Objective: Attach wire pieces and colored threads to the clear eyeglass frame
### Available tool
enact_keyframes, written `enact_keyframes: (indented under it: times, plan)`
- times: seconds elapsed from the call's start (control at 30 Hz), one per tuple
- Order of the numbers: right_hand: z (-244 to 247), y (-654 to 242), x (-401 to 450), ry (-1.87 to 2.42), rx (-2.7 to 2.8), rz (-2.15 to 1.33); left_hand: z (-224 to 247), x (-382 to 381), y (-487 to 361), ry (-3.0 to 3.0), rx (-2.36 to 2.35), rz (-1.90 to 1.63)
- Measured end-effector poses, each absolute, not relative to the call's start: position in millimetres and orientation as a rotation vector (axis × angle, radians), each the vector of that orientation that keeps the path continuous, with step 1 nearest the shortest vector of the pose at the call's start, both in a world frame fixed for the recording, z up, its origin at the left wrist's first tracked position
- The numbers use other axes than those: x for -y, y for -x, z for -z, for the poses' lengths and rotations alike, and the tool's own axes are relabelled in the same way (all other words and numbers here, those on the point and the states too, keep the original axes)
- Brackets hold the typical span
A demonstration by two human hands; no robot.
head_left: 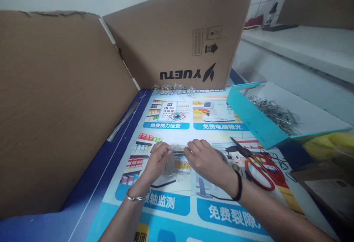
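Note:
My left hand [159,158] is closed, its thumb and fingertips pinching the end of thin wire. Facing it, my right hand [203,158] is closed with knuckles up, round a narrow dark metal piece [178,153] that bridges the gap between both hands. Whether this is a tool or bunched wire, I cannot tell. Loose loops of thin wire [177,168] spread on the printed sheet just below the fingers. A grey curved thing [221,155] shows partly behind my right hand. Scissors [256,164] with orange-red handles lie to the right of it.
A turquoise box [253,118] at right holds a heap of bent wire pieces [273,111]. Tall cardboard panels [177,39] wall off the back and left. Clear curly bits [173,88] lie along the back panel, thin strips [121,122] at left, a yellow bag [329,145] at far right.

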State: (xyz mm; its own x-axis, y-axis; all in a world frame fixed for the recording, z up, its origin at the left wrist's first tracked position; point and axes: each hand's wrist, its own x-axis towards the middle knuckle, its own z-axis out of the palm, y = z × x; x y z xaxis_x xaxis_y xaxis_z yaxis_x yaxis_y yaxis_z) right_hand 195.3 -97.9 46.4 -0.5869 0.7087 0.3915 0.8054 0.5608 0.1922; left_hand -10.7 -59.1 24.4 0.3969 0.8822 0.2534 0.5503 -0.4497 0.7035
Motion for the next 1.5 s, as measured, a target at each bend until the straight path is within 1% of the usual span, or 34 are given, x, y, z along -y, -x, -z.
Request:
enact_keyframes:
  times: [0.5,0.67,0.97,1.2,1.3,1.5]
  plan:
    - [-45,-194,98,1.248,2.525,0.493,-21,59,10,-2.202,-1.269,-0.825]
    - [-40,-192,98,1.269,2.472,0.527,-23,59,10,-2.172,-1.221,-0.89]
    - [-43,-199,96,1.245,2.465,0.525,-25,58,9,-2.089,-1.219,-0.886]
    - [-47,-209,93,1.091,2.541,0.34,-27,57,14,-2.159,-1.175,-0.881]
    - [-42,-216,88,1.047,2.416,0.225,-28,57,17,-2.226,-1.165,-0.855]
    - [-31,-225,82,1.145,2.194,0.091,-27,57,19,-2.494,-1.179,-0.797]
